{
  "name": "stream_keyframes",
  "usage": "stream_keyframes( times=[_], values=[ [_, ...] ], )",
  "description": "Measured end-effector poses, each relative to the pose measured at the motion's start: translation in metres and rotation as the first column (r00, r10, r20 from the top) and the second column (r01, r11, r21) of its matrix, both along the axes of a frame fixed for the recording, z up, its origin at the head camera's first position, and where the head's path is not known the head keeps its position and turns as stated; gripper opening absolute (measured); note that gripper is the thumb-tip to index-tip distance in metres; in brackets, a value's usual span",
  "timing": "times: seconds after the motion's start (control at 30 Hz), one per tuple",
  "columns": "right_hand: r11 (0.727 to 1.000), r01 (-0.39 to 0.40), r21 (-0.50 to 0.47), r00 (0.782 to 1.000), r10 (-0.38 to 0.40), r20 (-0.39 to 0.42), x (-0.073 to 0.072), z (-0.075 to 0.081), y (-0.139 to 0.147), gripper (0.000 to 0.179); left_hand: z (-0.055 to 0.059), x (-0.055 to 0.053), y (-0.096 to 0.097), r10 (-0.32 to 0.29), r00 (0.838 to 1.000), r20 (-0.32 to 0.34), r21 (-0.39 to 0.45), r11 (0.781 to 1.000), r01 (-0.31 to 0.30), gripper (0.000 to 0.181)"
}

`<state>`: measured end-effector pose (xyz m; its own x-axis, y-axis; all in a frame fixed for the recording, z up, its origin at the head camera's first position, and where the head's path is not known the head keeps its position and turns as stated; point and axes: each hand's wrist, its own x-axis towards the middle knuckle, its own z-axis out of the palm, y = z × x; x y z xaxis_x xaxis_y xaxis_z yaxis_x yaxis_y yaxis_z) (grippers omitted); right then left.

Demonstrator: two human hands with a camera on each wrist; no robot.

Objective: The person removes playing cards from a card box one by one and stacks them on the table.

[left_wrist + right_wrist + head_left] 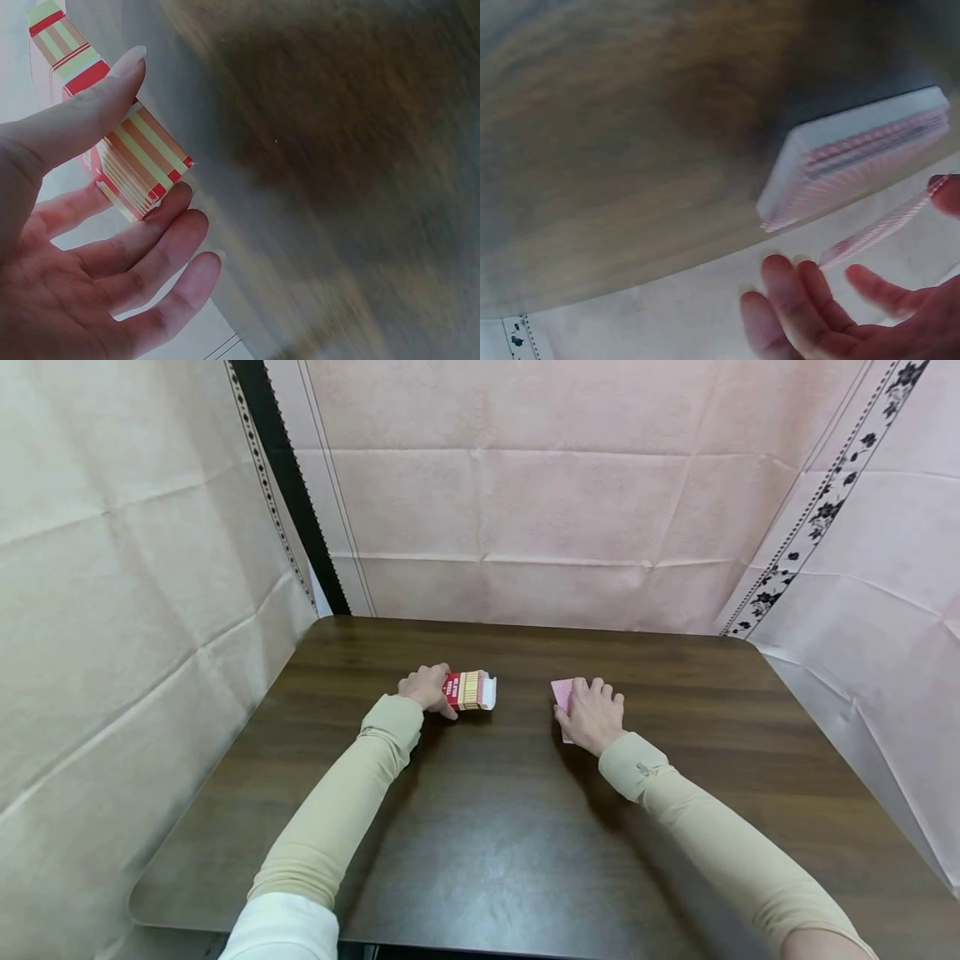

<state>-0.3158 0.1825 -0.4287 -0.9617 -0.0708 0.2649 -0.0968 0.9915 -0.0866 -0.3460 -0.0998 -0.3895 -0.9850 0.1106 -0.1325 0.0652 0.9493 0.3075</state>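
In the head view my left hand (426, 687) grips a red and cream striped card box (471, 690), its white flap standing out at the right end. The left wrist view shows the thumb (97, 109) across the box's narrow side and fingertips at its lower end. My right hand (592, 714) is on the right, over pink-backed playing cards. Seen from the right wrist, a deck of cards (862, 165) lies stacked on the table, slightly uneven along its edges. Between thumb and fingers I hold a thin pink-patterned card (881, 229), apart from the deck.
Both hands are over a dark brown wooden table (450, 827) with rounded corners. Pale creased cloth (540, 510) hangs behind it and at both sides, with a black floral border (828, 510) at the right. A dark gap (296, 485) shows between cloths at the left.
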Motion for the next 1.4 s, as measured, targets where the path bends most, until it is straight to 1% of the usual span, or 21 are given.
stream_keyframes(
  times=[0.1,0.2,0.47,0.67,0.77,0.83,0.87,0.9,0.97,1.0,1.07,1.13,1.2,1.23,1.3,1.4],
  values=[
    [0.999,0.045,0.026,0.999,-0.045,0.028,0.001,-0.002,0.002,0.054,-0.002,-0.001,-0.002,0.002,1.0,0.004,-0.001,1.0,-0.002,0.081],
    [0.997,0.06,0.042,0.997,-0.063,0.051,0.002,-0.005,0.002,0.055,-0.003,-0.002,-0.002,0.008,1.0,0.009,0.001,1.0,-0.008,0.082],
    [0.997,0.059,0.057,0.992,-0.066,0.112,0.001,-0.006,0.0,0.056,-0.001,-0.001,-0.001,0.008,1.0,0.007,-0.001,1.0,-0.008,0.082],
    [0.996,0.05,0.068,0.991,-0.058,0.122,0.001,-0.005,0.0,0.06,-0.001,-0.001,0.002,0.002,1.0,0.006,0.0,1.0,-0.002,0.084],
    [0.997,0.022,0.072,0.995,-0.029,0.095,0.001,-0.002,-0.001,0.063,-0.003,-0.002,0.004,-0.009,1.0,0.001,-0.003,1.0,0.009,0.084],
    [0.997,-0.029,0.068,0.997,0.024,0.072,0.001,0.002,-0.004,0.059,-0.003,-0.002,0.005,-0.017,1.0,0.001,-0.004,1.0,0.017,0.084],
    [0.995,-0.073,0.063,0.996,0.069,0.062,0.001,0.004,-0.005,0.057,-0.003,-0.001,0.006,-0.021,1.0,-0.002,-0.005,1.0,0.021,0.084],
    [0.99,-0.126,0.056,0.991,0.123,0.059,0.001,0.007,-0.008,0.054,-0.004,-0.002,0.007,-0.024,1.0,0.0,-0.006,1.0,0.024,0.084],
    [0.969,-0.244,0.037,0.968,0.241,0.067,0.001,0.011,-0.014,0.05,-0.004,-0.001,0.009,-0.03,1.0,0.003,-0.009,0.999,0.03,0.084],
    [0.953,-0.303,0.023,0.951,0.301,0.072,0.001,0.013,-0.017,0.048,-0.004,-0.001,0.009,-0.031,1.0,0.005,-0.007,0.999,0.031,0.084],
    [0.911,-0.412,0.002,0.908,0.41,0.09,0.001,0.015,-0.025,0.05,-0.004,-0.001,0.011,-0.036,0.999,0.009,-0.007,0.999,0.036,0.083],
    [0.875,-0.483,-0.015,0.869,0.482,0.112,0.001,0.015,-0.034,0.053,-0.004,0.0,0.012,-0.038,0.999,0.01,-0.006,0.999,0.038,0.084],
    [0.85,-0.526,-0.02,0.841,0.523,0.14,0.0,0.015,-0.041,0.056,-0.004,0.0,0.014,-0.041,0.999,0.012,-0.003,0.999,0.041,0.083],
    [0.843,-0.538,-0.017,0.831,0.534,0.156,-0.001,0.014,-0.044,0.057,-0.005,0.001,0.015,-0.044,0.999,0.011,-0.005,0.999,0.044,0.083],
    [0.836,-0.549,-0.009,0.819,0.54,0.192,-0.003,0.013,-0.05,0.059,-0.005,0.001,0.017,-0.051,0.999,0.008,-0.005,0.999,0.051,0.083],
    [0.835,-0.551,0.005,0.812,0.534,0.238,-0.006,0.01,-0.056,0.06,-0.005,0.001,0.019,-0.065,0.998,0.002,-0.008,0.998,0.065,0.082]
  ],
)
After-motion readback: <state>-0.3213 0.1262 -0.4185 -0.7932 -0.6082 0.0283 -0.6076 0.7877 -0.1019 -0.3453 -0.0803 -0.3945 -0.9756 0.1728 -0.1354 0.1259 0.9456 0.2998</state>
